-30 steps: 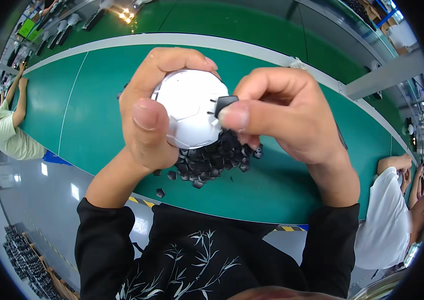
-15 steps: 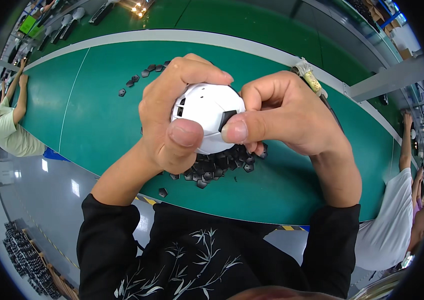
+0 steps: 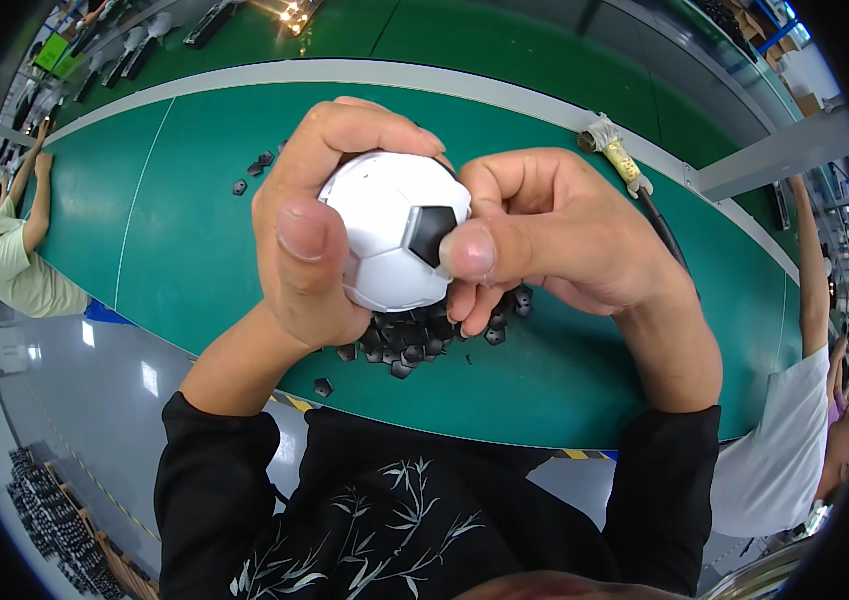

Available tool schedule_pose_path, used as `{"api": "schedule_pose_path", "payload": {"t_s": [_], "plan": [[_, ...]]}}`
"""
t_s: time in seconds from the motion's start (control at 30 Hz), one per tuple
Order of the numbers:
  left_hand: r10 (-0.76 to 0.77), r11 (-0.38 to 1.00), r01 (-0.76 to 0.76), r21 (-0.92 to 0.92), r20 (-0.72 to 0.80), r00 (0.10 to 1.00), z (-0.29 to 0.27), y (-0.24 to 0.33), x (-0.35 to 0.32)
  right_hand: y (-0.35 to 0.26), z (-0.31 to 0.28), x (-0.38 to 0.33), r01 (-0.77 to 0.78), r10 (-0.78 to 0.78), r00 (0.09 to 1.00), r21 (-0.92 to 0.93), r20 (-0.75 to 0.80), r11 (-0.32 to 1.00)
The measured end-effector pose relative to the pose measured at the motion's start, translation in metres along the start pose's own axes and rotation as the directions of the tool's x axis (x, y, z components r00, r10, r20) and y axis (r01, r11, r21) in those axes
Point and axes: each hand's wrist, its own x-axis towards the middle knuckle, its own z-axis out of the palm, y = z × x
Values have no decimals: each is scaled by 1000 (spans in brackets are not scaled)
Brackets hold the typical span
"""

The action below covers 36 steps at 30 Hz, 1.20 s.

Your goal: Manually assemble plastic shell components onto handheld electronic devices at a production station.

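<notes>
While hands grip white ball (image 3: 394, 235), black pieces (image 3: 414, 335) beneath, belt edge (image 3: 504, 440) near

ball (image 3: 394, 235) between hands, above patches (image 3: 414, 335) on table (image 3: 194, 220)

A black long-sleeved top is worn, its cuffs pushed back so that both forearms are left bare from just below the elbow. A pale bamboo-leaf print is scattered across the chest of the dark fabric. The left hand (image 3: 319, 225) and right hand (image 3: 554, 235) are bare, with no gloves, rings or watch to be seen, and the nails are kept short.
</notes>
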Motion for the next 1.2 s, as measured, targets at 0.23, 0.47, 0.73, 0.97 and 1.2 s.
{"api": "schedule_pose_path", "payload": {"t_s": [0.23, 0.47, 0.73, 0.97, 1.2], "plan": [[9, 996, -7, 91, -23, 1000, -2, -2, 0, -2, 8, -3, 51, -59, 996, -103, -70, 993], [-66, 997, 70, 36, -103, 992, -1, -2, 0, 1, 4, 4, 97, -104, 991, -89, -84, 991], [-103, 994, 108, 12, -204, 974, -18, -8, 5, 16, -33, 19, 40, -373, 924, -948, -85, 315], [-97, 993, 109, 39, -239, 966, -26, -8, 8, 44, -40, 33, -39, -178, 982, -988, -66, 152], [-114, 962, 34, -272, -283, 952, -33, -3, 14, 49, -39, 40, -40, -124, 991, -996, -50, 82]]}}
